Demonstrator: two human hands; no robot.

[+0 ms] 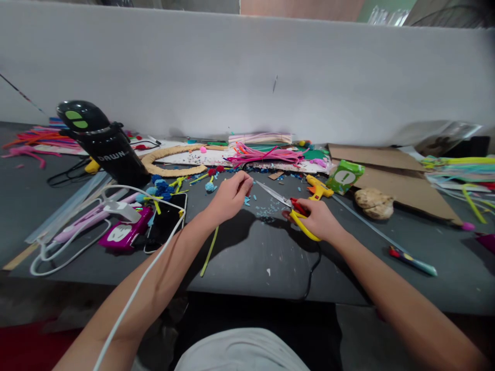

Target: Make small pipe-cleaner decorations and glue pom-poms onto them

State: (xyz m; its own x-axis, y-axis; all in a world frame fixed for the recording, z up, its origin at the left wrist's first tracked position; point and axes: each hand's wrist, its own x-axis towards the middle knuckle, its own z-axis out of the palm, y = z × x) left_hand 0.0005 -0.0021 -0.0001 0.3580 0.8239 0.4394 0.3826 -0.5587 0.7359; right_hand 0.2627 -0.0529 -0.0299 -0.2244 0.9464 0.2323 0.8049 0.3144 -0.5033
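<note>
My right hand [319, 219] grips a pair of scissors [275, 194] with yellow and red handles, the blades pointing left. Their tips reach close to the fingertips of my left hand [232, 195]. That hand is closed in a pinch above the table; whatever sits between its fingers is too small and hidden to name. Under the scissors and my left hand, small light blue clippings [266, 212] lie scattered on the grey table. A yellow-green pipe cleaner [209, 252] rests below my left forearm.
At left stand a black bottle [118, 154] and a purple power adapter [126, 232]; a white cable crosses over my left arm. Pink pipe cleaners [263, 154] lie at the back. On the right are a yellow glue gun [319, 188], a green packet [345, 176], a stone-like lump [373, 203] and cardboard [410, 193].
</note>
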